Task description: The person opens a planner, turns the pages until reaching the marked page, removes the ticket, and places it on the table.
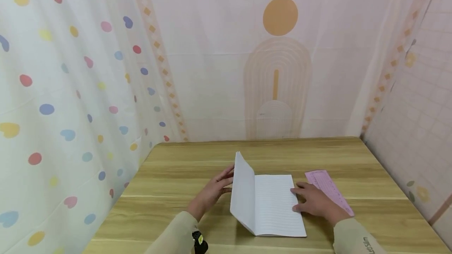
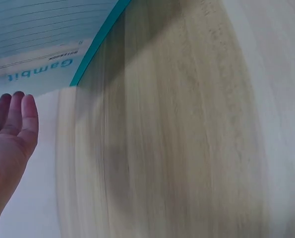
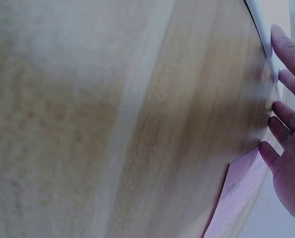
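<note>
A notebook with lined white pages (image 1: pixel 279 207) lies opened on the table. Its left part (image 1: pixel 243 193) stands tilted up from the spine. In the left wrist view the outside of its cover (image 2: pixel 43 39) shows teal lettering and a teal edge strip. Behind that raised part is my left hand (image 1: pixel 211 193), its fingers extended against the cover. My right hand (image 1: pixel 314 200) rests at the right edge of the pages, thumb and fingertips touching the paper. Just right of this hand lies a pink printed slip (image 1: pixel 328 187), partly covered by the hand and wrist.
The wood-grain table (image 1: pixel 169 179) extends around the notebook. A white patterned curtain (image 1: pixel 212 89) hangs behind its far edge. Another curtain with coloured dots (image 1: pixel 70 89) is at the left, and a pale checked one (image 1: pixel 416 128) at the right.
</note>
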Motion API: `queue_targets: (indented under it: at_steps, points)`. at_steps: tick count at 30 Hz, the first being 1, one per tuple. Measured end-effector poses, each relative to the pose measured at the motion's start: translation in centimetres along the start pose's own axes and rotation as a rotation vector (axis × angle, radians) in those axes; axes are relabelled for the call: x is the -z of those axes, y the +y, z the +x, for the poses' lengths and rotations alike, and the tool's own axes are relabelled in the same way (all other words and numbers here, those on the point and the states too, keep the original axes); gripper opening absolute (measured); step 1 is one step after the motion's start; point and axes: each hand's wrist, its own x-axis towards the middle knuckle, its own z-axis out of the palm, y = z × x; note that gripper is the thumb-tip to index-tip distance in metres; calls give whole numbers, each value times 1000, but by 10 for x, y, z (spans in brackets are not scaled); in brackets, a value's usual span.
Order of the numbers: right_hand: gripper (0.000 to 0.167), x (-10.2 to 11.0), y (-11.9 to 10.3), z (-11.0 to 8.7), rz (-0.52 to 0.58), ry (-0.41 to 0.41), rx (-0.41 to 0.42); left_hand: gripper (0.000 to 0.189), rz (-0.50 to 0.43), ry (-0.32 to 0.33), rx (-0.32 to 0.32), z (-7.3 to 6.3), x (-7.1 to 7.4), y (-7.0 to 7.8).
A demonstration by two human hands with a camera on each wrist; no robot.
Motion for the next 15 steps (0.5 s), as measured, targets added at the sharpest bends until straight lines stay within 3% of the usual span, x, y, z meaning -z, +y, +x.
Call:
queue_targets:
  at_steps: [6,15]
  points:
    - [65,-2,-3,-1,-48,34,10,64,119,-100,-10,1,-15,-2]
    - [62,-8,2,-2,-102,92,-2,72,447,-151,27,7,-47,-9]
